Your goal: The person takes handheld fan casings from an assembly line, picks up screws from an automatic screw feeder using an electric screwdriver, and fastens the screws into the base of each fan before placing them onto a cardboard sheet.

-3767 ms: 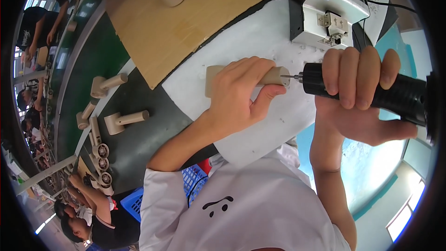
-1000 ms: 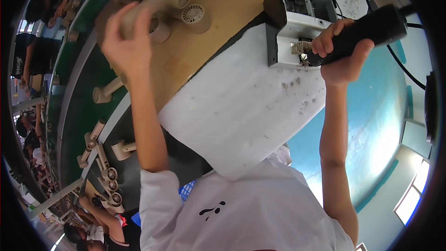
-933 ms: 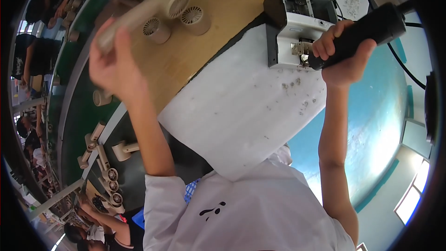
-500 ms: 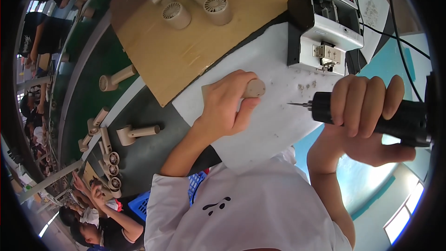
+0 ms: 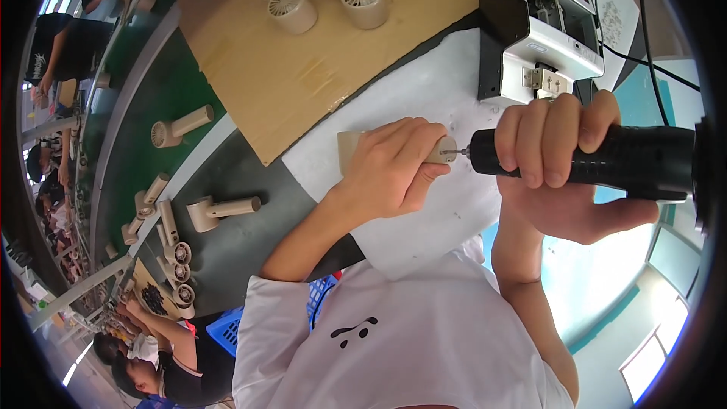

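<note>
My left hand (image 5: 397, 167) is closed around a beige hair dryer (image 5: 347, 153), mostly hidden by my fingers, and its round handle end points right. My right hand (image 5: 556, 159) grips a black electric screwdriver (image 5: 651, 157), held level. The screwdriver's thin bit meets the end face of the handle; whether a screw sits at the tip is too small to tell. Beneath both hands lies a white sheet (image 5: 447, 83).
A black-and-silver screw feeder (image 5: 553, 53) stands at the far right, with cables behind it. Cardboard (image 5: 295, 83) at the far side bears several hair dryers (image 5: 363, 4). Another dryer (image 5: 221, 212) lies on the dark table at left, near a green conveyor belt (image 5: 121, 159). Co-workers sit along the left.
My right hand has brought the screwdriver left until its bit reaches the handle end. My left hand has shifted slightly right with the hair dryer. The view has moved a little.
</note>
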